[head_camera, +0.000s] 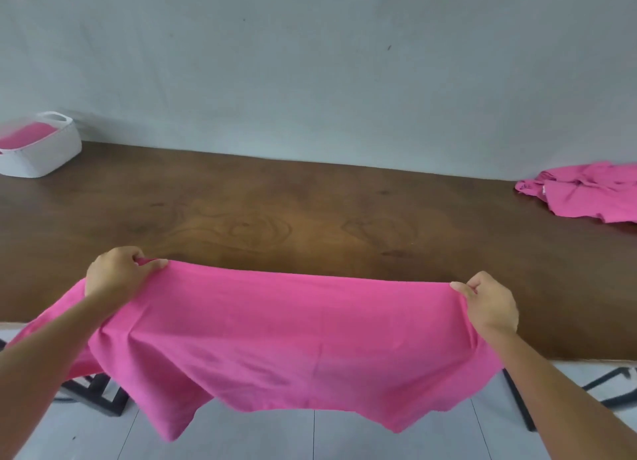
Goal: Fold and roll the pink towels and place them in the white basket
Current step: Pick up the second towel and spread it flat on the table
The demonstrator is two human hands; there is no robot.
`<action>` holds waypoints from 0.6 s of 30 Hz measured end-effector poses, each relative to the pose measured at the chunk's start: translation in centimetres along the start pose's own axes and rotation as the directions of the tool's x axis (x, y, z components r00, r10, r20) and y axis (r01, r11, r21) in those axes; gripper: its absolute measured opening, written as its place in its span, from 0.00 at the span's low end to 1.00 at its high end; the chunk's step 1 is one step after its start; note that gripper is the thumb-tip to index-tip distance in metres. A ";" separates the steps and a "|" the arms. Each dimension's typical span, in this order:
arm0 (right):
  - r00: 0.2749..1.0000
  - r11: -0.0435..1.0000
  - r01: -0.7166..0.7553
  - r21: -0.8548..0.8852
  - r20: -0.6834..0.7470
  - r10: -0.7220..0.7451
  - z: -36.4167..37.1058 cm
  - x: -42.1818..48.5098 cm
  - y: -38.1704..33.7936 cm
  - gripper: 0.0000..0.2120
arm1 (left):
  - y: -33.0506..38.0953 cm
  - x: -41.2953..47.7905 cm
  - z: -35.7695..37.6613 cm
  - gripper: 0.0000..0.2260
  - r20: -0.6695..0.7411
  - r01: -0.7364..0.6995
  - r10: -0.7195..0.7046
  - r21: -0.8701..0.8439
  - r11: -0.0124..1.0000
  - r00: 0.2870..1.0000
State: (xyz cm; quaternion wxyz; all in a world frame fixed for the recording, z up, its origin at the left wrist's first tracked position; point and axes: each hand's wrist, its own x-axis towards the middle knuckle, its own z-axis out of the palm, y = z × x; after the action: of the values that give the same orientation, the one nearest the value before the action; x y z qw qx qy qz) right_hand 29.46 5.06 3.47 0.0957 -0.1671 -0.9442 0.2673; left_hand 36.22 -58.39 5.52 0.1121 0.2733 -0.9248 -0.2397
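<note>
A pink towel [282, 335] is stretched out in the air over the near edge of the wooden table [275, 218], its lower part hanging down past the edge. My left hand [115, 273] pinches its far left corner. My right hand [491, 302] pinches its far right corner. The white basket [51, 156] stands at the table's far left with pink towel cloth [27, 137] inside it. A loose heap of pink towels [586, 194] lies at the far right of the table.
A pale grey wall runs behind the table. Below the near edge I see light floor tiles and black metal table legs [103, 394] at left and right.
</note>
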 end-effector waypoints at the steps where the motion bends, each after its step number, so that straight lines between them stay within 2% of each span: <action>1: 1.000 1.000 0.010 -0.011 0.011 -0.010 0.3 0.7 0.3 0.18 | 0.3 0.1 0.7 0.19 0.000 0.027 -0.027 -0.019 0.999 1.000; 7: 0.994 0.993 0.107 -0.054 -0.019 -0.108 2.6 4.6 2.0 0.17 | 1.7 -0.2 4.7 0.18 -0.053 0.153 -0.160 -0.118 0.981 0.986; 12: 0.993 0.992 0.115 -0.055 -0.016 -0.116 3.7 7.1 1.2 0.15 | 2.5 1.0 6.2 0.16 -0.133 0.119 -0.142 -0.170 0.978 0.981; 18: 0.993 0.992 0.114 -0.050 -0.026 -0.115 5.0 10.4 -0.6 0.15 | 3.8 5.0 7.1 0.14 -0.120 0.133 -0.160 -0.208 0.969 0.980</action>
State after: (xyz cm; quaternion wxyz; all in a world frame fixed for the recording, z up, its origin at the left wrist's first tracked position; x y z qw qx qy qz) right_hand 18.30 6.04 0.49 0.1206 -0.1189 -0.9569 0.2359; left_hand 28.00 -55.68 1.75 0.1833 0.3442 -0.8636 -0.3195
